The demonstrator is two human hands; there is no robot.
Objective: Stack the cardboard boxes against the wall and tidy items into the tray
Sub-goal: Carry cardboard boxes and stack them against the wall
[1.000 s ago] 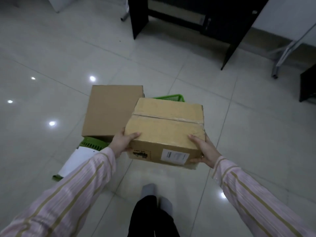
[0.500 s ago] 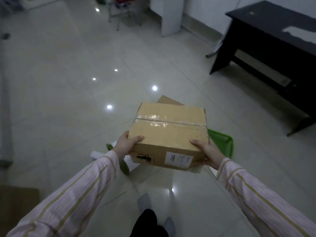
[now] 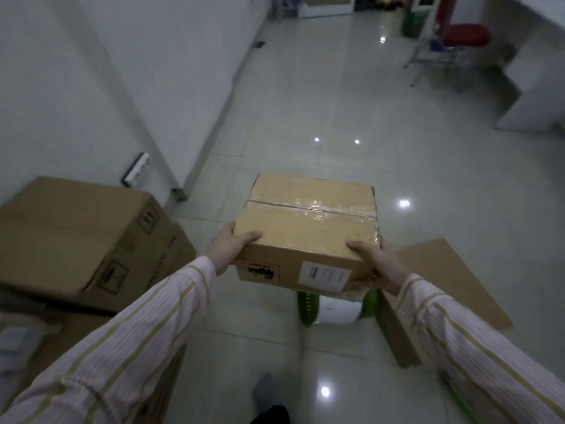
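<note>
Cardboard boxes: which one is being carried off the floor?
The tape-sealed box with the white label, held between the left hand and right hand. The big box sits stacked by the wall; the plain box lies on the floor.

We judged the place to be an office or similar workroom. The floor [image 3: 397,179] was of pale glossy tiles that mirrored ceiling lights. A plain white wall [image 3: 91,71] ran along the left, with a socket strip [image 3: 136,169] low against it. Cardboard boxes [image 3: 76,234] stood stacked beside that wall. A red chair [image 3: 461,38] on a metal frame and a white desk [image 3: 538,87] stood at the far right.
</note>
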